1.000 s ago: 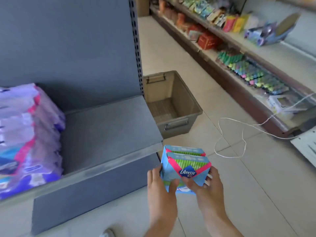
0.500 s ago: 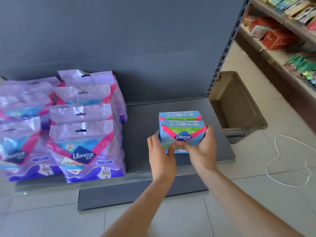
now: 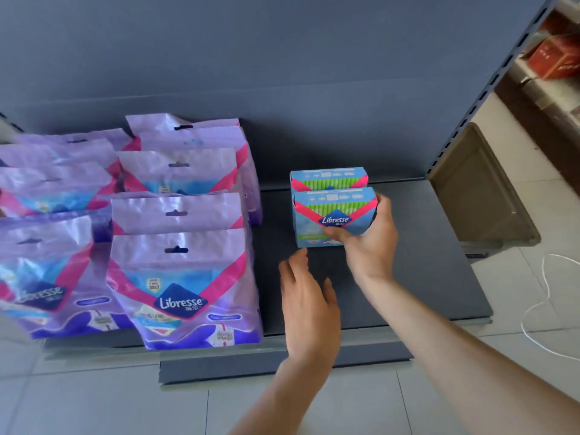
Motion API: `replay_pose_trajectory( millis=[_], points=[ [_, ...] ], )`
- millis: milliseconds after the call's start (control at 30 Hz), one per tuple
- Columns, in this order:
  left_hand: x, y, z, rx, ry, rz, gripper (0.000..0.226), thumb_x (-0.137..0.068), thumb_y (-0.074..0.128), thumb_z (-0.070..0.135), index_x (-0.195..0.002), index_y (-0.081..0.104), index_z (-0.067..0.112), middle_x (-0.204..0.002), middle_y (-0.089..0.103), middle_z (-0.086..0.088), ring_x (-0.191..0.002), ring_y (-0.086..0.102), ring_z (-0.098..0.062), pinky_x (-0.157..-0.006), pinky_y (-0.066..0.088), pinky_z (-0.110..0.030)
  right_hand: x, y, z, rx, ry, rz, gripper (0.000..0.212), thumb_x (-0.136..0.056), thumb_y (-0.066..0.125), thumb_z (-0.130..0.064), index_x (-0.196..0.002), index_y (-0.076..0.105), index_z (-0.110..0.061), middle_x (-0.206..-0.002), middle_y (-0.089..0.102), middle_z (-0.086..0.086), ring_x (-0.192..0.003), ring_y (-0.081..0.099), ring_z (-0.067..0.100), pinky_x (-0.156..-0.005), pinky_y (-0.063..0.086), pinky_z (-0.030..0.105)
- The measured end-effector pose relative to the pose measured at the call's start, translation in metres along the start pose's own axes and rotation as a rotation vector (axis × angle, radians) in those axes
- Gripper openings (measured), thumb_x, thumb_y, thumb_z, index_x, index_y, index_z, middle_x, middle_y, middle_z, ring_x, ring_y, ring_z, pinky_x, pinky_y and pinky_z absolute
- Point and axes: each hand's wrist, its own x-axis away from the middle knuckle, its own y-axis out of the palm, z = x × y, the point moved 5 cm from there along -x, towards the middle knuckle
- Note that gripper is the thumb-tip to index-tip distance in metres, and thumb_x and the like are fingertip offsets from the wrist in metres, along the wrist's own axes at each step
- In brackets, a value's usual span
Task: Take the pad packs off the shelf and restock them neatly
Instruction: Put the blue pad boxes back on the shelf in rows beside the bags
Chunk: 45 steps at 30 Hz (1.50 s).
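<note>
boxes: two blue Libresse boxes, front box (image 3: 334, 215) touching rear box (image 3: 328, 178), standing in line on the dark shelf deck (image 3: 423, 262), mid-depth and right of centre.
seating: they look set down on the deck; the contact under the front one is hidden by the thumb, so this is a judgement.
right hand: right hand (image 3: 367, 243) grips the front box, thumb across the front face, fingers wrapped round the right end.
left hand: left hand (image 3: 309, 302) holds nothing, fingers straight and relaxed, hovering near and left of the boxes. The hands are apart.
change vs 0.5 s ago: both hands were then clamped on the pair over the near half of the deck. Now the left has let go and the pair is farther back.
change vs 1.0 s ago: the pair was held over the floor tiles, off the shelf.
meaning: placing is nearly done; what remains is probably a nudge to square them, then release.
neighbours: purple Libresse pad packs (image 3: 185, 277) stand in rows to the left, with a gap between them and the boxes.
surroundings: grey crate (image 3: 477, 189) on the floor at right, beyond the slotted upright (image 3: 489, 86); white cord (image 3: 546, 293) on the tiles.
</note>
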Motion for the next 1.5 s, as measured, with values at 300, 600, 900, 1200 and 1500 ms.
replay_pose_trajectory(
  millis=[300,600,900,1200,1500],
  points=[
    [-0.008,-0.016,0.0,-0.192,0.255,-0.092,0.035,-0.084,0.058,0.007,-0.118,0.051,0.016,-0.113,0.051,-0.002,-0.1,0.056,-0.023,-0.083,0.039,-0.028,-0.045,0.054,-0.006,0.18,-0.071,-0.028,0.067,-0.053,0.091,-0.017,-0.098,0.042,-0.017,-0.106,0.063,0.006,-0.097,0.06,0.021,-0.081,0.048,0.029],
    [-0.011,-0.018,-0.002,-0.304,0.329,-0.161,0.033,-0.081,0.064,0.006,-0.112,0.054,0.012,-0.105,0.053,-0.006,-0.086,0.059,-0.025,-0.071,0.049,-0.034,-0.052,0.065,-0.008,0.297,-0.058,-0.083,0.069,-0.062,0.089,-0.022,-0.107,0.039,-0.009,-0.117,0.058,0.01,-0.107,0.057,0.022,-0.073,0.038,0.017],
    [0.008,-0.006,0.009,-0.322,0.357,-0.245,0.03,-0.089,0.059,0.012,-0.118,0.054,0.008,-0.112,0.053,-0.01,-0.099,0.056,-0.03,-0.088,0.04,-0.033,0.001,-0.03,-0.004,0.497,0.132,-0.24,0.074,-0.075,0.077,-0.039,-0.137,0.045,-0.015,-0.139,0.051,0.001,-0.13,0.045,0.018,-0.092,0.03,0.017],
    [0.116,0.09,0.06,-0.379,0.493,-0.609,0.036,-0.101,0.04,0.025,-0.136,0.035,0.016,-0.13,0.038,0.0,-0.119,0.036,-0.019,-0.099,0.033,-0.025,0.126,-0.232,0.036,0.891,0.113,-0.464,0.059,-0.092,0.051,-0.047,-0.145,0.035,-0.026,-0.155,0.028,-0.009,-0.146,0.016,0.007,-0.11,0.028,0.026],
    [0.277,0.205,0.096,-0.489,0.697,-0.914,0.037,-0.101,0.04,0.028,-0.136,0.036,0.019,-0.133,0.04,0.002,-0.123,0.041,-0.015,-0.1,0.04,-0.026,0.271,-0.373,0.097,0.907,0.348,-0.335,0.064,-0.096,0.037,-0.053,-0.151,0.022,-0.025,-0.159,0.019,-0.012,-0.147,0.005,0.002,-0.115,0.015,0.019]
  ],
)
